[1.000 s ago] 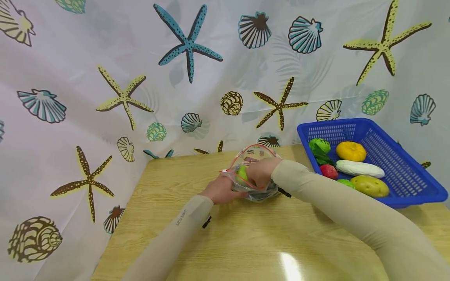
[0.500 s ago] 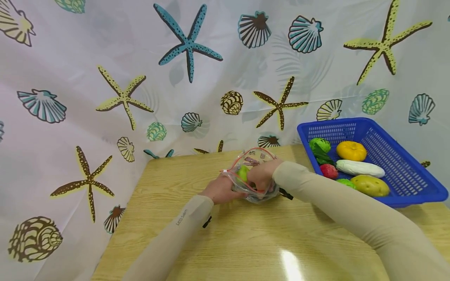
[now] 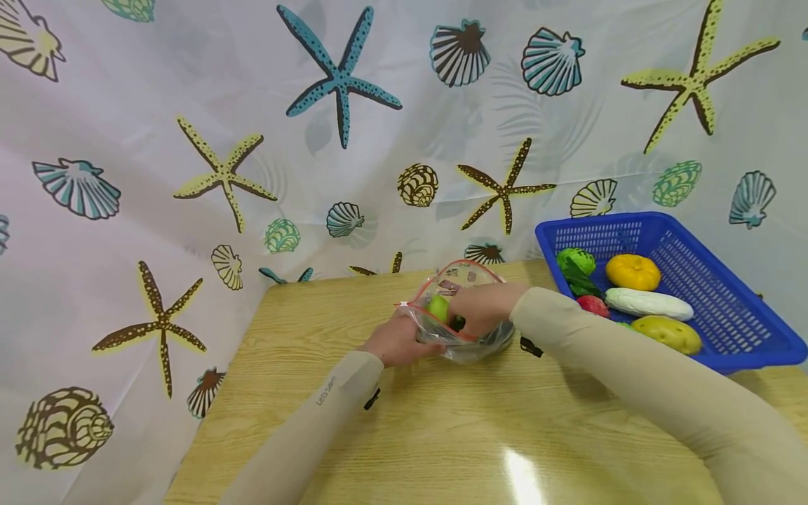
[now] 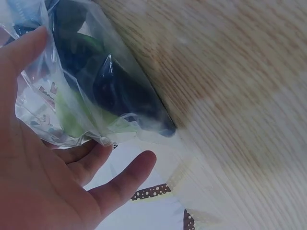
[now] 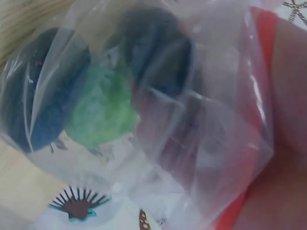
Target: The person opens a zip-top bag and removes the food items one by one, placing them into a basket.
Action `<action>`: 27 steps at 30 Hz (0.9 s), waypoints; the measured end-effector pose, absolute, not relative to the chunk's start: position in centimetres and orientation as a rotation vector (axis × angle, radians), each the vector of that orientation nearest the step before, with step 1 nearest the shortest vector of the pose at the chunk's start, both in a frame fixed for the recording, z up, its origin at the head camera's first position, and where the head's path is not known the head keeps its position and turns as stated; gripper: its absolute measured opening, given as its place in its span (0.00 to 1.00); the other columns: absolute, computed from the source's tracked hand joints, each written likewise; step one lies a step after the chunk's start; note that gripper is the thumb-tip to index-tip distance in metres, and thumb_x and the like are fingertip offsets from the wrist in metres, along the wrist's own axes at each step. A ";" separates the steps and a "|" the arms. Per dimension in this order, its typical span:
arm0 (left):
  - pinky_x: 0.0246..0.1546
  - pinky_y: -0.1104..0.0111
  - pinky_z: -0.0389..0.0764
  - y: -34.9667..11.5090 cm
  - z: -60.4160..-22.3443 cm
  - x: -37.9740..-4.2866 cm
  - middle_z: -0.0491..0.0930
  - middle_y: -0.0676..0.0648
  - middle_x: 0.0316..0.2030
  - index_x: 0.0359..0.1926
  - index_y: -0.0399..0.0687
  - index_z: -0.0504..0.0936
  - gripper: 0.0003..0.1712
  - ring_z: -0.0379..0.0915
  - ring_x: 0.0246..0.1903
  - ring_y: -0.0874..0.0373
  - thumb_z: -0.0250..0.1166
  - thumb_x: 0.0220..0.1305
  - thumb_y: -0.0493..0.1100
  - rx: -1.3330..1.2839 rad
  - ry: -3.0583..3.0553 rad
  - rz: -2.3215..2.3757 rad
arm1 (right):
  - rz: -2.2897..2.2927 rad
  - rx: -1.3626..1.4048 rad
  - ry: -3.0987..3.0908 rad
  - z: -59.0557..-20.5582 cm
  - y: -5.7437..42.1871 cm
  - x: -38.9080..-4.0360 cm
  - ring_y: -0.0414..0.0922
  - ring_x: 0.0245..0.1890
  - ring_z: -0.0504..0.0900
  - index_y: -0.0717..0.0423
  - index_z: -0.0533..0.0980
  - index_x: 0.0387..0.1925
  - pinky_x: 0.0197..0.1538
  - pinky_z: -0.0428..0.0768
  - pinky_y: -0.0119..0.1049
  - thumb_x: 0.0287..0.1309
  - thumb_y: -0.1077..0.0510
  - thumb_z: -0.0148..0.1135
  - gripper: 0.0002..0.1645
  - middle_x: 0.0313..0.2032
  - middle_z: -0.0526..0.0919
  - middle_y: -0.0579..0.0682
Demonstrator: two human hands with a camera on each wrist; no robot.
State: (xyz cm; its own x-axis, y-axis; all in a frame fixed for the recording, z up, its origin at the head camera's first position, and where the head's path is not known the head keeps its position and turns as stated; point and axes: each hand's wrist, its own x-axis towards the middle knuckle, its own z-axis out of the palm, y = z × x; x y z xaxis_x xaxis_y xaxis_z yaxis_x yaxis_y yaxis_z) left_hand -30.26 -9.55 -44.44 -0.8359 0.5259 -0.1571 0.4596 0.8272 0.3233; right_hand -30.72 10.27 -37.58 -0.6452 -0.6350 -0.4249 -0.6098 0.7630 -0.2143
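A clear zip bag [image 3: 470, 351] with a red zip rim stands open on the wooden table. My left hand [image 3: 399, 341] holds its left edge; in the left wrist view, the thumb and fingers [image 4: 91, 163] are on the plastic. My right hand [image 3: 482, 308] reaches through the bag's mouth. Its fingers grip a dark rounded thing [image 5: 158, 50], seen blurred through the plastic, its kind unclear. Inside the bag also lie a light green thing [image 5: 101, 108] and another dark oval thing [image 5: 45, 88]. A yellow-green piece [image 3: 438, 307] shows at the opening.
A blue plastic basket [image 3: 751, 308] stands at the right, holding a yellow pumpkin [image 3: 633, 272], a white elongated vegetable [image 3: 649, 303], a potato [image 3: 667, 334], a red piece [image 3: 593, 305] and green vegetables [image 3: 576, 261]. A patterned curtain [image 3: 303, 189] hangs behind the table.
My right hand has shifted slightly right and up within the bag's mouth, and a dark thing now shows by its fingers. The left hand has stayed on the bag's edge.
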 end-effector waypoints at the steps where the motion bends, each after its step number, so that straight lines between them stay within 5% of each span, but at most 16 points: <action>1: 0.50 0.55 0.75 -9.6 -44.5 -30.3 0.64 0.45 0.64 0.67 0.50 0.66 0.49 0.65 0.54 0.56 0.59 0.52 0.75 0.759 2.765 0.412 | -0.079 -0.959 2.497 -37.3 10.5 -30.6 0.36 0.21 0.67 0.43 0.82 0.40 0.26 0.66 0.34 0.58 0.55 0.59 0.10 0.30 0.81 0.42; 7: 0.49 0.54 0.75 -9.8 -44.5 -30.2 0.72 0.49 0.59 0.63 0.53 0.71 0.45 0.69 0.52 0.56 0.59 0.52 0.75 0.779 2.761 0.438 | -0.123 -1.110 2.659 -34.7 12.0 -29.4 0.39 0.33 0.71 0.50 0.81 0.48 0.33 0.71 0.36 0.56 0.53 0.58 0.18 0.42 0.80 0.46; 15: 0.53 0.54 0.73 -9.7 -44.5 -30.0 0.48 0.52 0.72 0.69 0.51 0.64 0.50 0.57 0.61 0.52 0.59 0.52 0.75 0.790 2.764 0.420 | -0.197 -1.176 2.852 -30.9 15.2 -27.3 0.41 0.33 0.70 0.48 0.81 0.47 0.31 0.72 0.37 0.53 0.55 0.57 0.18 0.41 0.80 0.45; 20: 0.55 0.53 0.72 -9.6 -44.4 -29.8 0.45 0.53 0.73 0.71 0.50 0.61 0.52 0.56 0.62 0.52 0.59 0.52 0.74 0.775 2.763 0.408 | -0.221 -1.061 2.989 -28.4 18.5 -25.0 0.42 0.32 0.71 0.48 0.81 0.48 0.31 0.71 0.39 0.54 0.56 0.57 0.19 0.42 0.78 0.47; 27: 0.53 0.53 0.73 -9.9 -44.7 -29.8 0.60 0.43 0.67 0.67 0.45 0.67 0.51 0.66 0.55 0.52 0.59 0.52 0.75 0.706 2.764 0.414 | -0.348 -0.871 3.148 -25.6 24.6 -22.2 0.43 0.27 0.70 0.51 0.79 0.52 0.27 0.70 0.40 0.56 0.60 0.60 0.20 0.47 0.78 0.55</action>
